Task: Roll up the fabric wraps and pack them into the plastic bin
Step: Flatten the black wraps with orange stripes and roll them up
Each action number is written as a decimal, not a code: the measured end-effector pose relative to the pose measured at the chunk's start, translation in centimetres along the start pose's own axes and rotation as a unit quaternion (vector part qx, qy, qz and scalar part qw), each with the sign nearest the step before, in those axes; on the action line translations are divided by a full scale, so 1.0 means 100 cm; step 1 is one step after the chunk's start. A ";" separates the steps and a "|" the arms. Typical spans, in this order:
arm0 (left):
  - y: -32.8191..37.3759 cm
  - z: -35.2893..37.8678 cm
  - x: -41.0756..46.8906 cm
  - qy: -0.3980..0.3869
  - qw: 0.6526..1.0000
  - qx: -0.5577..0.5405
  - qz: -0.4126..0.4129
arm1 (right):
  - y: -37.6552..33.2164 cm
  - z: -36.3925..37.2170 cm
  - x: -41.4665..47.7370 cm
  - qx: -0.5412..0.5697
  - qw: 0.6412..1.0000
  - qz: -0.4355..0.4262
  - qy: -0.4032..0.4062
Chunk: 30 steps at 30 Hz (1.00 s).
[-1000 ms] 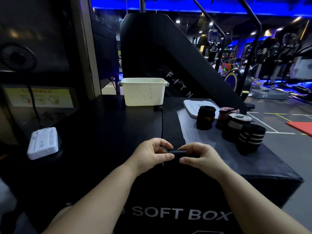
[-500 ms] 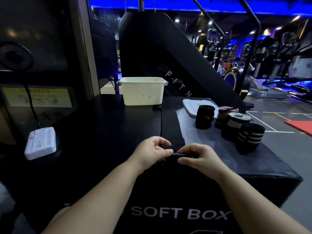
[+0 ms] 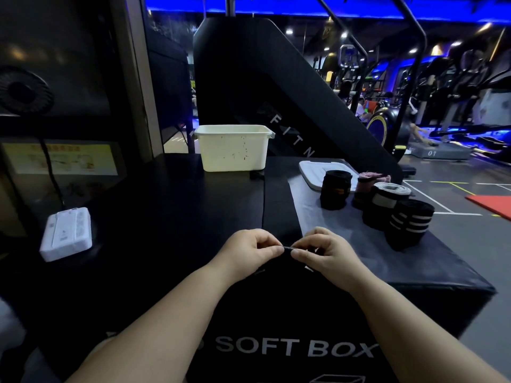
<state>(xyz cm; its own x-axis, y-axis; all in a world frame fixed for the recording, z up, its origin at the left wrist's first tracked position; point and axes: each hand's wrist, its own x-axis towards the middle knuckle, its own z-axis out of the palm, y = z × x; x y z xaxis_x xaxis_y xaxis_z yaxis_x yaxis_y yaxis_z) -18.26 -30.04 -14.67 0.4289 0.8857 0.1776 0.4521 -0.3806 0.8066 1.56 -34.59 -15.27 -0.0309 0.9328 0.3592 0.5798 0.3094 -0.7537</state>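
The black fabric wrap (image 3: 279, 200) lies flat on the worktop (image 3: 166, 217). Its long axis runs from the hands straight out toward 12 o'clock, and its far end comes close to the plastic bin (image 3: 233, 150). The near end is a thin, barely begun roll (image 3: 287, 247) lying crosswise, from 9 to 3 o'clock. The left grip (image 3: 250, 251) pinches its 9 o'clock end between thumb and curled fingers, and the right grip (image 3: 329, 254) pinches the 3 o'clock end the same way. Neither hand is nearer, with one at each end. By my judgement the roll has to travel away from the body toward 12 o'clock, along the strip and square to it, or the coil will cone. Four rolled wraps (image 3: 409, 225) stand on the worktop at 2 o'clock, outside the bin.
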 end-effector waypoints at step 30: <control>-0.004 -0.003 -0.001 0.001 0.998 0.056 0.030 | 0.013 0.004 0.001 -0.073 0.997 -0.023 0.020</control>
<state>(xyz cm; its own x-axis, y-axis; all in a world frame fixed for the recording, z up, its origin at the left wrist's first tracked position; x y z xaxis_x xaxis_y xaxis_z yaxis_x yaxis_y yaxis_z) -18.70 -29.89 -14.84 0.4567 0.8609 0.2243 0.5109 -0.4602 0.7261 1.94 -34.01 -16.40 -0.0290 0.9092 0.4155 0.6914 0.3184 -0.6485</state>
